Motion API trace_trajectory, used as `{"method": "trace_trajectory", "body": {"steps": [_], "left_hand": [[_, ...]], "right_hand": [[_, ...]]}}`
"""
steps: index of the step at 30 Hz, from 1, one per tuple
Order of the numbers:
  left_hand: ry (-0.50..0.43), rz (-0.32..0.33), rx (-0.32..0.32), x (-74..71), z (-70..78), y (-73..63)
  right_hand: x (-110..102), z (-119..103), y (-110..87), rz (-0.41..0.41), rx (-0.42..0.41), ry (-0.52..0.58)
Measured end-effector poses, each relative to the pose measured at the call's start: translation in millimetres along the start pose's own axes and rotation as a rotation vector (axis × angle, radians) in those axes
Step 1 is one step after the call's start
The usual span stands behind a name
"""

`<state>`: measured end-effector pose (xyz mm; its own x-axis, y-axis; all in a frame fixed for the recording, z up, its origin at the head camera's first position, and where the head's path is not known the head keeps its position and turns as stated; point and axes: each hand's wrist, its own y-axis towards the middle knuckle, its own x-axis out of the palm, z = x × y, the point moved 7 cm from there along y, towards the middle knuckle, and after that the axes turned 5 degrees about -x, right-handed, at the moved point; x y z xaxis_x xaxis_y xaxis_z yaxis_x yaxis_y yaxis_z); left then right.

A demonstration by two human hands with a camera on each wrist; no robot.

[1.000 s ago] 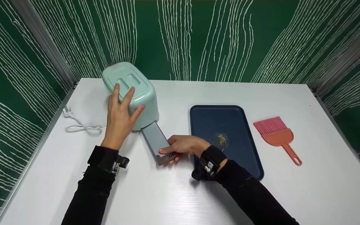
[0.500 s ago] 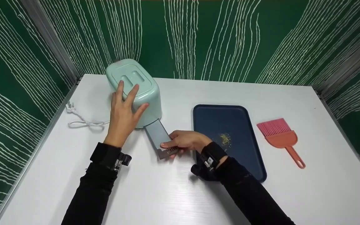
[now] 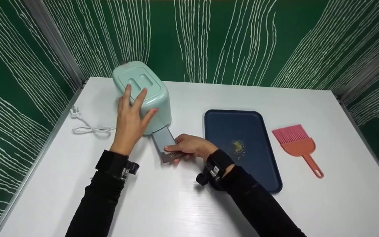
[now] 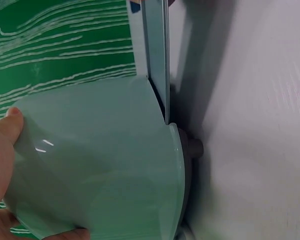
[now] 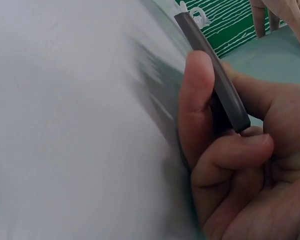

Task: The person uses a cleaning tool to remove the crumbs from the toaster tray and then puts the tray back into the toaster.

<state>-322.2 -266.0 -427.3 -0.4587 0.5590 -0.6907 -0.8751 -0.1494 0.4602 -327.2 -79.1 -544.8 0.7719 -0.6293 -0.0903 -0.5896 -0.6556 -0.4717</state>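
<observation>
A mint-green toaster (image 3: pixel 158 112) with a lid over its top stands at the back left. My left hand (image 3: pixel 130 121) rests on it with fingers spread, fingertips on the lid and thumb along the near side. From the toaster's lower end sticks out a flat grey crumb tray (image 3: pixel 164 140), partly inside the body. My right hand (image 3: pixel 191 146) pinches the tray's dark grey end (image 5: pixel 215 75), thumb on top and fingers curled underneath. In the left wrist view the tray (image 4: pixel 157 60) enters a slot low on the toaster (image 4: pixel 100 160).
Right of the toaster lies a dark blue tray (image 3: pixel 235 121) with a small heap of crumbs (image 3: pixel 238 146); my right forearm crosses its lower left. Further right is a brush (image 3: pixel 298 146) with pink bristles and an orange handle. A white plug cord (image 3: pixel 92 129) lies at the left.
The crumb tray has slid further into the toaster, pushed by my right hand, so less of it shows. My left hand stays on the toaster. The head view has shifted slightly.
</observation>
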Motion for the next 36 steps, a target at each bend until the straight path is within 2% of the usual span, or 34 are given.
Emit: {"method": "trace_trajectory", "body": {"steps": [8, 15, 19, 36], "left_hand": [[0.009, -0.007, -0.002, 0.1, -1.3, -0.3], [0.014, 0.008, 0.019, -1.3, 1.0, -0.2], [0.010, 0.012, 0.025, -2.2, 2.5, -0.1], [0.005, -0.006, -0.006, -0.3, -0.2, -0.6]], "right_hand": [[-1.6, -0.8, -0.3, 0.085, -0.023, 0.014], [-5.7, -3.7, 3.0, 0.193, -0.090, 0.022], [-4.7, -4.9, 4.5, 0.221, -0.117, 0.031], [-9.6, -2.0, 8.6, 0.375, -0.114, 0.112]]}}
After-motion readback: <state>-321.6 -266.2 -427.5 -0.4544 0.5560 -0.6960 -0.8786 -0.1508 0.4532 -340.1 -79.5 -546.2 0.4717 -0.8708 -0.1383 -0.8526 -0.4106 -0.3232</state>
